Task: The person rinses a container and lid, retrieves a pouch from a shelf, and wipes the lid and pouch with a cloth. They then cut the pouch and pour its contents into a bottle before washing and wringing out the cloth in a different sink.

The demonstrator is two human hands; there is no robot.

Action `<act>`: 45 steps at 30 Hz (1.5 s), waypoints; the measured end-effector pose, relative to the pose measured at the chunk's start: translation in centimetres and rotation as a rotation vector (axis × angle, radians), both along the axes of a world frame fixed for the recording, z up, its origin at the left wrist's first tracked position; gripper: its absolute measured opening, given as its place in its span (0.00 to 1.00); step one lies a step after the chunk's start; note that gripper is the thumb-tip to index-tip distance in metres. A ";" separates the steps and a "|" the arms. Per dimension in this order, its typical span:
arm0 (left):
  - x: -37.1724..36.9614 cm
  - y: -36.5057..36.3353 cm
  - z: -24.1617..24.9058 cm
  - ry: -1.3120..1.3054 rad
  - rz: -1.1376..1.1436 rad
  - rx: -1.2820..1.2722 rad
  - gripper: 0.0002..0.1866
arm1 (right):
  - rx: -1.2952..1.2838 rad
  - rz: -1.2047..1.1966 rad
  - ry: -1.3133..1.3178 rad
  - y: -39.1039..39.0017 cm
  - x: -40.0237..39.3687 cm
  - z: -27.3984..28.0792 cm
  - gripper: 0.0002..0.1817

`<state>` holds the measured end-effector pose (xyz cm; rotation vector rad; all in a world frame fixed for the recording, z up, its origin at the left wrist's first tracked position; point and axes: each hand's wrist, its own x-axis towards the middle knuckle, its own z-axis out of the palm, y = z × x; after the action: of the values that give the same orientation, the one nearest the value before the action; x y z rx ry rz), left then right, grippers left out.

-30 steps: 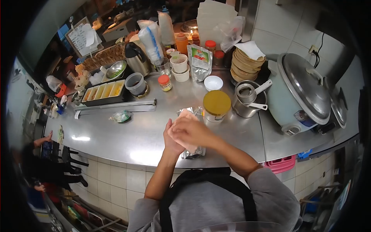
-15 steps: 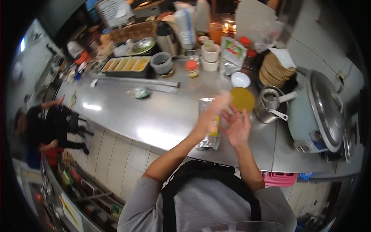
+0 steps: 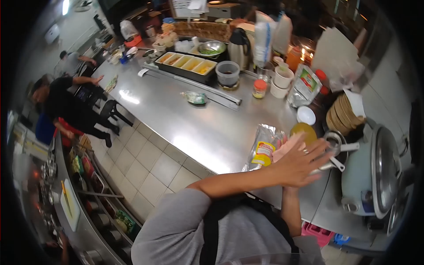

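Note:
My left hand (image 3: 304, 161) reaches across in front of my right, fingers stretched and spread, a ring on one finger, with nothing held. Behind it my right hand (image 3: 286, 149) is partly covered; its visible part is blurred, with the fingers extended. Both hands overlap in this view, above the worktop. Just left of them lies a silver foil pouch (image 3: 254, 152) with a yellow and red label. Beyond the fingers is a round olive-yellow lid or disc (image 3: 304, 129). Steel pots with white handles (image 3: 349, 147) stand right beside my left fingertips.
A large cooker (image 3: 360, 172) stands at right, near stacked brown bowls (image 3: 340, 115) and a white bowl (image 3: 306, 115). Further back are a red-lidded jar (image 3: 259, 89), white tubs (image 3: 279, 92) and a food tray (image 3: 187, 64). A plastic packet (image 3: 194, 97) lies mid-counter. Another person (image 3: 66, 104) is at left.
My left hand has swung right, across my right hand, and its fingers have spread. The view has turned left, so the counter's things sit further right. The foil pouch shows more of its label.

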<state>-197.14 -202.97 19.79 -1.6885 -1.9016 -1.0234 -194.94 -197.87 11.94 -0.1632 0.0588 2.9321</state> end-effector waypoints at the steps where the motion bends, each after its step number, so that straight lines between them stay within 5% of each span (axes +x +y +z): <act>1: 0.1 0.0 -1.6 -0.203 -0.015 -0.204 0.32 | 0.151 -0.136 0.083 0.5 0.9 0.3 0.15; 2: 0.4 0.3 -3.9 -0.396 -0.054 -0.416 0.34 | 0.152 -0.200 0.060 1.1 2.5 0.5 0.15; 4: -1.4 0.2 -5.6 -0.355 -0.301 -0.215 0.32 | 0.748 -0.149 0.112 6.6 0.7 3.3 0.18; 8: -3.9 -3.5 -3.4 -0.601 0.018 0.146 0.20 | 1.882 0.243 0.109 17.8 0.0 7.6 0.25; 9: -4.8 -3.8 -4.6 -0.852 0.047 0.179 0.17 | 1.875 0.229 0.092 16.9 -1.4 4.4 0.25; 11: -6.2 -3.7 -7.3 -1.092 0.066 0.208 0.15 | 3.050 -0.748 -1.178 13.4 -7.2 -3.7 0.31; 14: -6.7 -3.2 -8.4 -1.131 0.079 0.158 0.13 | 2.769 -0.445 -1.062 11.6 -6.8 -3.0 0.33; 20: -9.5 -1.1 -11.8 -1.169 0.011 -0.034 0.17 | 2.582 -0.284 -1.083 15.7 -8.3 -3.6 0.25; 22: -10.0 1.5 -12.6 -0.656 0.186 -0.247 0.31 | 2.504 -0.302 -1.161 16.3 -8.9 -3.7 0.25; 24: -9.1 4.3 -9.8 -0.469 0.224 -0.381 0.53 | 2.420 -0.313 -1.242 17.0 -8.6 -4.4 0.26; 26: -8.9 6.9 -8.2 -0.338 0.257 -0.561 0.59 | 1.659 -0.731 -0.893 18.0 -8.2 -3.5 0.30; 27: -8.7 8.0 -7.6 -0.215 0.295 -0.744 0.64 | 1.483 -0.564 -0.945 18.4 -6.0 -2.4 0.32; 29: -9.1 10.4 -8.4 -0.273 0.253 -0.885 0.66 | 1.038 -0.697 -0.198 17.7 -1.6 -1.6 0.31; 31: -8.8 11.3 -8.8 -0.322 0.206 -1.039 0.68 | 0.828 -0.666 -0.419 16.0 3.0 -1.8 0.31; 37: -5.9 9.3 -7.9 -0.125 0.189 -1.069 0.66 | 0.603 -0.442 -0.215 12.7 10.1 -5.5 0.29; 44: -3.8 4.0 -6.3 -0.425 -0.001 -0.795 0.57 | 0.811 -0.558 -0.448 11.0 8.4 -8.7 0.28; 45: -3.4 3.0 -5.3 -0.490 -0.091 -0.678 0.56 | 0.854 -0.275 -0.389 10.1 8.1 -6.5 0.27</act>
<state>-200.58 -200.01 14.50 -2.0153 -2.7445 -0.9454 -186.81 -187.72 5.45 -0.5181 -1.0945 2.3470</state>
